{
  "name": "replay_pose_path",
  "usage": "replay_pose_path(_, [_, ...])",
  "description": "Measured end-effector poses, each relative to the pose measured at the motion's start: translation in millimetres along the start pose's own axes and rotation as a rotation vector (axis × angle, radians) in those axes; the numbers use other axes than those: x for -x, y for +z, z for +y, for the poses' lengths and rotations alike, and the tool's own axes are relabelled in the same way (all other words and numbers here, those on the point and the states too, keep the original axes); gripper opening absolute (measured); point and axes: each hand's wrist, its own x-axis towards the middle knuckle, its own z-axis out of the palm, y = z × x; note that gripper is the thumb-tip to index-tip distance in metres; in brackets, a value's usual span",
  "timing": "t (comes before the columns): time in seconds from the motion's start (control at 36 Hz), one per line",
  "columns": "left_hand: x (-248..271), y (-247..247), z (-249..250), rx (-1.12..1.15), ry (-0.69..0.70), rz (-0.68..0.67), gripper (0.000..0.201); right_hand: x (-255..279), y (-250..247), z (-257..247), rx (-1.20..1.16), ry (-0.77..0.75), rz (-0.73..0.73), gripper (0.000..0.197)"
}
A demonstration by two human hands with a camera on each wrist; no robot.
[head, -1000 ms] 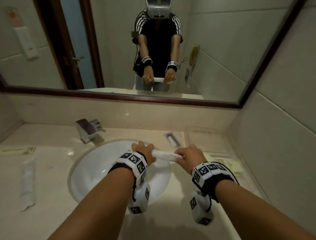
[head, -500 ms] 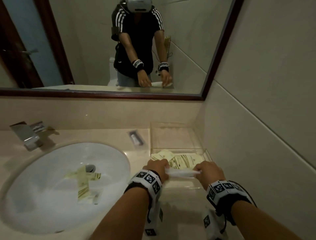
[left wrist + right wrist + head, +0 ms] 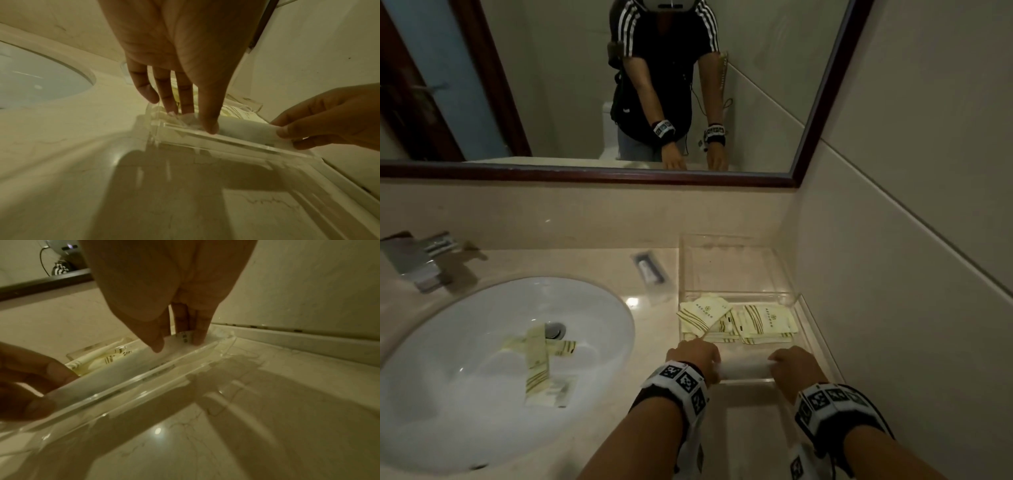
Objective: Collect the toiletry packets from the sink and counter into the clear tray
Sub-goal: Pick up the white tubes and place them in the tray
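Observation:
A long white packet (image 3: pixel 744 368) lies crosswise just inside the near wall of the clear tray (image 3: pixel 823 342). My left hand (image 3: pixel 697 356) pinches its left end and my right hand (image 3: pixel 794 368) pinches its right end. In the left wrist view, thumb and fingers (image 3: pixel 209 125) close on the white packet (image 3: pixel 242 129) behind the tray's front wall. The right wrist view shows the same grip on the white packet (image 3: pixel 115 371). Several cream striped packets (image 3: pixel 767 320) lie in the tray. More cream packets (image 3: pixel 537 363) lie in the sink (image 3: pixel 465 329). A clear-wrapped packet (image 3: pixel 650 270) lies on the counter.
The tray sits on the beige counter (image 3: pixel 750 445) tight against the right wall. A chrome faucet (image 3: pixel 417 260) stands behind the sink at the far left. A mirror (image 3: pixel 585 85) runs along the back wall.
Both hands carried the white packet from above the sink rightward to the tray and lowered it inside the near wall. The view turned right with them.

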Motion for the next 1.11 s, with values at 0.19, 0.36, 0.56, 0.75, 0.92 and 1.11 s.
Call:
replay_pose_path(0.19, [-4.4,2.9,-4.7,0.03,0.013,-0.004,0.037,-0.9,1.2,-3.7,-0.036,0.02,-0.052,0.025])
replay_pose_path(0.36, [-3.3,2.0,-6.4,-0.007,0.001,-0.06,0.039,-1.4,8.4,-3.4,0.015,0.048,-0.098,0.036])
replay_pose_path(0.56, [2.0,0.3,-5.8,-0.003,0.035,-0.075,0.04,9.4,6.3,0.4,0.189,-0.004,-0.125,0.045])
replay_pose_path(0.75, [15.6,-22.2,-10.9,0.037,0.034,-0.04,0.04,11.7,-16.4,-24.4,0.081,-0.102,-0.052,0.04])
replay_pose_path(0.92, [41.1,-50.0,-37.4,0.038,-0.046,0.037,0.038,23.5,-39.3,-86.6,0.047,-0.146,-0.04,0.033])
replay_pose_path(1.11, [76.7,-84.5,-103.7,0.026,-0.173,0.14,0.037,45.4,-31.8,-179.1,0.025,-0.334,0.003,0.026])
